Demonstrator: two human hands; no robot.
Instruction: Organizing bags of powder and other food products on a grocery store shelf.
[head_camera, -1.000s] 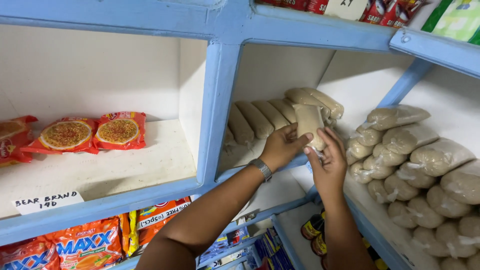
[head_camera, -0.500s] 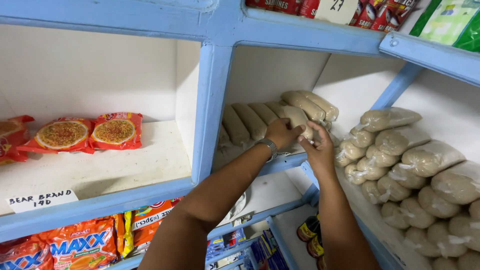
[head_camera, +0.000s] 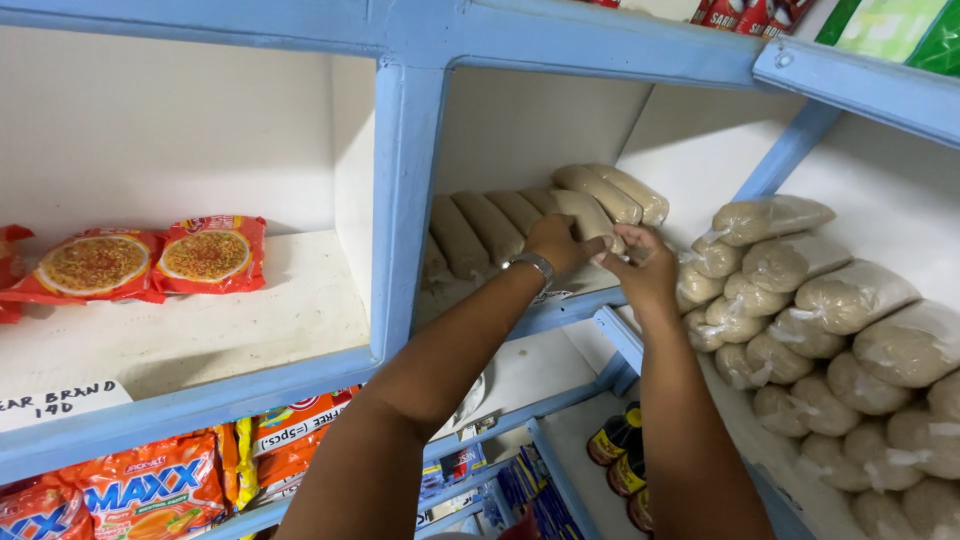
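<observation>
Both hands, left hand (head_camera: 556, 243) and right hand (head_camera: 640, 268), on tan bag (head_camera: 590, 215)

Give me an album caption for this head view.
Both hands, left hand and right hand, press a tan bag onto a blue shelf beside stacked bags.

I'm looking into a small grocery shop: blue-framed shelves (head_camera: 400, 200) stocked with rows of noodle packets (head_camera: 210, 255), tied bags of grain (head_camera: 850, 300), bottles (head_camera: 610, 440), and a handwritten price label (head_camera: 60, 400) on the shelf's front edge.
</observation>
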